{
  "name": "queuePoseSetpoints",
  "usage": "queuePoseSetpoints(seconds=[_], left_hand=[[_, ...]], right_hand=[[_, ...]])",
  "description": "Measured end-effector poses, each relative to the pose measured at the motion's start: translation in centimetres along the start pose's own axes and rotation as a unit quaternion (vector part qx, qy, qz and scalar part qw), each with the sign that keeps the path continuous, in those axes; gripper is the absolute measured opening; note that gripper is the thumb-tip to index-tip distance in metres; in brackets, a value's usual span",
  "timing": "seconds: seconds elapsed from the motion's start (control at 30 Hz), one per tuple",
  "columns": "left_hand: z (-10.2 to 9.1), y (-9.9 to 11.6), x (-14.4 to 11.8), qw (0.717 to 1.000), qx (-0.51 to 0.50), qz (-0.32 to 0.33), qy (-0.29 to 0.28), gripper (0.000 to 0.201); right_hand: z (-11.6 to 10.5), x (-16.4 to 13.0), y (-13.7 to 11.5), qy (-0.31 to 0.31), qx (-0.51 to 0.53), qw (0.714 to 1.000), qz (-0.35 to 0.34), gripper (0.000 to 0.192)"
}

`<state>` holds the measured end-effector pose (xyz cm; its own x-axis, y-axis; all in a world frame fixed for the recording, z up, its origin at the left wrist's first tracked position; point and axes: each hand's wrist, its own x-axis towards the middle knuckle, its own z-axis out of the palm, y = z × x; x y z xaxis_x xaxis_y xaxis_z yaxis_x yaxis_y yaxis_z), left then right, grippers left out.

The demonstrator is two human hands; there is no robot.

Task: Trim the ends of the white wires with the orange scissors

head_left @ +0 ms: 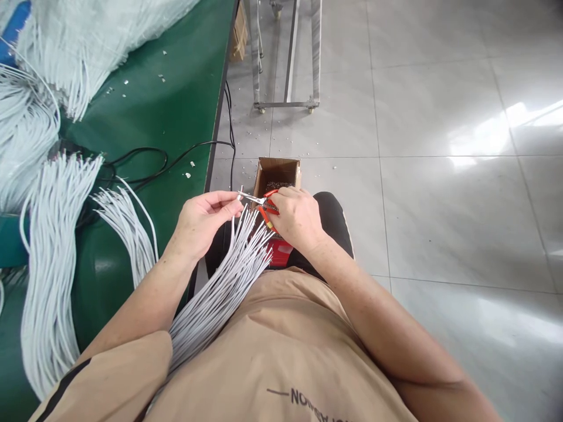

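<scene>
Many white wires [220, 287] lie across the lap. Left hand [204, 220] pinches one wire's end; right hand [297, 217] grips orange-handled pliers [259, 202] at that tip. Beyond sits a cardboard box [278, 173] on the floor, beside the green bench [176, 99].

Green table [176, 105] with white cable bundles [48, 246] and black cord [145, 153] — perhaps a metal cart frame [285, 105] beyond.
</scene>
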<state>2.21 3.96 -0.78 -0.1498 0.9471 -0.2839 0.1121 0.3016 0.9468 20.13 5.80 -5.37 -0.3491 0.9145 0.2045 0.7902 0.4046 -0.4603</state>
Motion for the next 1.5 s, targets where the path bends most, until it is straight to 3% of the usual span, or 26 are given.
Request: queuePoseSetpoints(seconds=[0.43, 0.73, 1.0, 1.1, 1.3, 1.5], left_hand=[[0.1, 0.2, -0.2, 0.999, 0.031, 0.011, -0.021, 0.021], [0.0, -0.2, -0.1, 0.995, 0.088, 0.053, 0.0, 0.022], [0.1, -0.1, -0.6, 0.987, 0.137, 0.077, 0.026, 0.024], [0.2, -0.1, -0.7, 0.989, 0.129, 0.066, 0.029, 0.025], [0.3, 0.1, -0.4, 0.99, 0.119, 0.074, 0.025, 0.031], [0.3, 0.7, -0.5, 0.987, 0.124, 0.101, 0.003, 0.041]], right_hand=[[-0.8, -0.5, -0.7, -0.037, -0.041, 0.998, 0.029, 0.032], [-1.4, -0.8, -1.1, -0.089, -0.036, 0.993, 0.068, 0.029], [-1.7, -0.6, -1.2, -0.126, -0.065, 0.988, 0.052, 0.032], [-1.7, -0.5, -0.8, -0.116, -0.056, 0.991, 0.048, 0.029], [-0.9, -0.4, -0.3, -0.05, 0.134, 0.985, 0.094, 0.042], [-0.8, -0.4, -0.4, -0.02, 0.071, 0.997, 0.039, 0.025]])
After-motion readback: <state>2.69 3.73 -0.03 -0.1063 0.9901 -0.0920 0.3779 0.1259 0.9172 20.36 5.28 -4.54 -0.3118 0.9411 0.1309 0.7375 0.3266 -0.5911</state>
